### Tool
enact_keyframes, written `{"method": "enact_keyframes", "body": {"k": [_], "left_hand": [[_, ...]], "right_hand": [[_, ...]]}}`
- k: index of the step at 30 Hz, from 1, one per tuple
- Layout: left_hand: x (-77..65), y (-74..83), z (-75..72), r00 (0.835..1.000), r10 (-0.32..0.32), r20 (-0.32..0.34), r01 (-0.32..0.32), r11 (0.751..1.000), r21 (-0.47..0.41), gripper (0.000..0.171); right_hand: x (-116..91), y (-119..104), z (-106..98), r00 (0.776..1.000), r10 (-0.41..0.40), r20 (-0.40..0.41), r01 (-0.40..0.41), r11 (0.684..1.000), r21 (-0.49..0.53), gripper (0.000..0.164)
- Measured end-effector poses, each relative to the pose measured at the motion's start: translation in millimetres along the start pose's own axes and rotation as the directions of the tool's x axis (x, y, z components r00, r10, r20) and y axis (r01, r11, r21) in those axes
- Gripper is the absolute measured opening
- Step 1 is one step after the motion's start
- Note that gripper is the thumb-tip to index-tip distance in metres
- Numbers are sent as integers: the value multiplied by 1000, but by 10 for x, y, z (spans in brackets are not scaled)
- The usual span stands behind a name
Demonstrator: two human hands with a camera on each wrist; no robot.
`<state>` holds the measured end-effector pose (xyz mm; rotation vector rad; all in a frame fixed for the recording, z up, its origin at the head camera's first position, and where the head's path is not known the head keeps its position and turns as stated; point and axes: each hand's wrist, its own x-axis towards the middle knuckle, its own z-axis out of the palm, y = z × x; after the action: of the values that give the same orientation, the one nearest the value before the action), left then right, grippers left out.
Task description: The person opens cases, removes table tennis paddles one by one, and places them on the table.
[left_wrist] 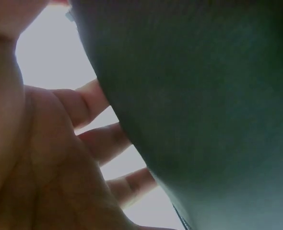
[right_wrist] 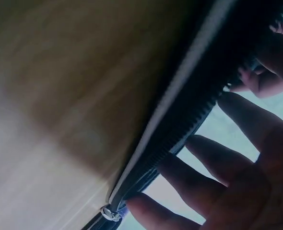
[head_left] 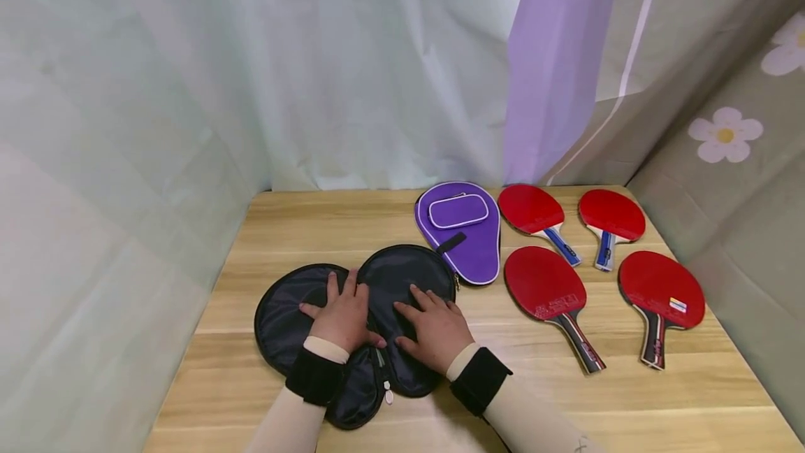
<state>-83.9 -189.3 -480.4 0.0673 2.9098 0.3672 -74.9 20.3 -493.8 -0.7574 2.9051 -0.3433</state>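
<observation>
Two black zippered table tennis paddle cases lie side by side on the table. My left hand (head_left: 342,319) rests with spread fingers across the left case (head_left: 286,313) and the border with its neighbour. On the right case (head_left: 402,275), my right hand (head_left: 435,331) lies flat, fingers spread. A light zipper pull (head_left: 388,393) hangs between the cases near their narrow ends. Dark fabric (left_wrist: 194,115) fills much of the left wrist view beside the fingers. In the right wrist view, fingertips touch the case edge along its zipper teeth (right_wrist: 199,120), with a metal slider (right_wrist: 111,213) lower down.
A purple paddle case (head_left: 474,250) lies just behind the right black case. To the right are several red paddles, two with blue handles (head_left: 562,245) and two with dark handles (head_left: 581,344). Curtains (head_left: 352,75) enclose the wooden table (head_left: 214,369) at the back and sides.
</observation>
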Motion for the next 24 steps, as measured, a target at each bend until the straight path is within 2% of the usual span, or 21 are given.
{"method": "enact_keyframes", "body": {"k": [3,5,8,10,13,16,19,21,24], "left_hand": [[-54,-54,-34,1000,13,1,-13,1000,-21,99],[-84,-116,-88,1000,15,-12,-15,999,-30,95],[-119,-252,-193,997,3,-75,-6,999,-44,89],[-138,-369,-263,993,-29,-118,23,998,-54,91],[-169,-578,-350,985,-97,-144,89,994,-65,107],[-200,-790,-402,978,-176,-115,169,983,-69,122],[-245,-955,-448,970,-236,-52,232,970,-73,133],[-272,-1040,-481,968,-248,-19,246,966,-81,135],[-299,-1140,-518,973,-232,1,231,968,-103,135]], "right_hand": [[12,1,29,1000,0,18,1,1000,-13,58],[28,26,78,1000,-12,3,12,1000,-18,57],[71,97,198,999,-23,-37,24,1000,4,58],[107,167,323,997,-28,-74,30,999,22,60],[151,235,447,996,-21,-84,24,999,38,62],[171,254,472,997,-13,-76,17,998,59,64],[159,207,387,999,-10,-50,12,999,51,64],[129,141,263,999,-7,-37,8,999,35,63],[73,48,77,1000,-1,-17,1,1000,1,62]]}}
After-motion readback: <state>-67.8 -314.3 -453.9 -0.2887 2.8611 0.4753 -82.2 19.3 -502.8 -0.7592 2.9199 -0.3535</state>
